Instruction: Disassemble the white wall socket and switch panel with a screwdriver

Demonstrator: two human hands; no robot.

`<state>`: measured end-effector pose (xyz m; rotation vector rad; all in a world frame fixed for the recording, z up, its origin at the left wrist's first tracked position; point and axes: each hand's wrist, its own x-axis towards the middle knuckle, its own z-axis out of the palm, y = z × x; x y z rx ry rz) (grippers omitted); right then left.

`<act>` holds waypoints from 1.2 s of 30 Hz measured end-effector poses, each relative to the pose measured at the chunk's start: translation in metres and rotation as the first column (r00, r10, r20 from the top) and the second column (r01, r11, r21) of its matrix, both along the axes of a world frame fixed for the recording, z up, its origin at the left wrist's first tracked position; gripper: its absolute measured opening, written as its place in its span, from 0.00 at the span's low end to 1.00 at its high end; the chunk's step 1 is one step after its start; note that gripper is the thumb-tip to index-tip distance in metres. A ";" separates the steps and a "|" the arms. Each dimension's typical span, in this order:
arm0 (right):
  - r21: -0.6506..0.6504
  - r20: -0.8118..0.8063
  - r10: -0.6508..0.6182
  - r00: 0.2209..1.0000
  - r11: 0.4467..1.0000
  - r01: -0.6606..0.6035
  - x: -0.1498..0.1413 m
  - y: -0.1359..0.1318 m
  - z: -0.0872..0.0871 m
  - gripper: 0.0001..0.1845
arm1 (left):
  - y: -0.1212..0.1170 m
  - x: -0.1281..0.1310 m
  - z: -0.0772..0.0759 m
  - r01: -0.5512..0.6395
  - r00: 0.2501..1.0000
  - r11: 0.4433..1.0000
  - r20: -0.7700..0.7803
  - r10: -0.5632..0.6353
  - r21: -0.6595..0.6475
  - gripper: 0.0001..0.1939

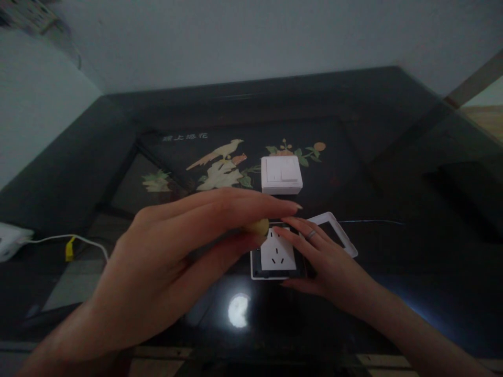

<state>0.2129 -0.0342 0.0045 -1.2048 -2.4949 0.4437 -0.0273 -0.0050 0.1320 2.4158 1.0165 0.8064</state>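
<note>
A white wall socket (277,253) with its dark inner frame bared lies on the glossy black table. My right hand (324,256), a ring on one finger, grips the socket's right side, fingertips on its face and thumb at the lower edge. Above the socket's left part, my left hand (188,246) is closed around a yellowish rounded handle (257,228); the rest of that tool is hidden. Behind my right hand rests a loose white cover frame (340,235). Farther back sits a white double light switch (282,174).
The black table (373,193) carries an inlaid bird and flower picture (222,167) and meets a pale wall at the back. At left, a white cable (84,241) with a yellow tag (69,249) runs from a white box (13,241).
</note>
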 end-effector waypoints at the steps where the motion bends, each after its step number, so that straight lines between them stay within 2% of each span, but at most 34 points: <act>1: 0.008 -0.001 0.003 1.000 1.000 -0.003 0.000 0.000 0.001 0.45 | 0.000 0.000 0.000 -0.003 1.000 1.000 -0.016 0.003 -0.009 0.17; 7: 0.010 0.000 0.002 1.000 1.000 -0.002 0.001 -0.001 0.000 0.46 | 0.003 -0.002 0.003 0.126 0.992 0.992 -0.010 -0.126 0.031 0.22; 10: 0.016 -0.003 0.002 1.000 1.000 -0.001 0.001 -0.001 -0.002 0.46 | 0.005 -0.004 0.003 0.162 0.986 0.987 -0.035 -0.162 0.000 0.21; 13: 0.033 -0.011 0.013 1.000 0.999 -0.012 0.000 -0.001 -0.001 0.46 | 0.006 -0.006 0.002 0.133 0.991 0.990 -0.006 -0.133 0.051 0.16; 15: 0.044 -0.012 0.017 1.000 0.999 -0.017 0.000 0.000 -0.001 0.47 | 0.006 -0.008 0.002 0.117 0.993 0.989 0.008 -0.118 0.089 0.16; 18: 0.054 -0.009 0.021 1.000 0.998 -0.021 0.000 0.000 0.000 0.48 | 0.006 -0.011 0.003 0.146 0.988 0.988 -0.051 -0.143 0.059 0.21; 21: 0.061 -0.012 0.028 1.000 0.998 -0.027 0.000 0.000 0.000 0.47 | 0.006 -0.010 0.001 0.133 0.988 0.988 -0.093 -0.126 0.076 0.17; 25: 0.037 -0.026 0.030 0.999 0.999 -0.029 0.001 0.000 0.001 0.46 | 0.007 -0.001 -0.006 0.078 0.995 0.974 0.041 -0.088 0.213 0.10; 29: 0.026 -0.027 0.026 0.999 0.999 -0.025 0.001 0.001 0.000 0.46 | 0.009 0.004 -0.010 0.075 0.991 0.949 0.084 -0.106 0.306 0.12; 32: 0.034 -0.025 0.024 0.999 0.999 -0.023 0.001 0.000 -0.001 0.47 | 0.010 -0.001 -0.006 0.115 0.993 0.972 0.006 -0.118 0.204 0.15; 34: 0.037 -0.028 0.025 0.999 0.999 -0.024 0.001 0.000 -0.002 0.47 | 0.011 -0.005 -0.002 0.184 0.983 0.978 -0.042 -0.180 0.098 0.22; 36: 0.047 -0.028 0.025 0.999 0.999 -0.023 0.001 -0.001 -0.002 0.47 | 0.012 -0.007 -0.001 0.230 0.973 0.971 -0.050 -0.227 0.063 0.23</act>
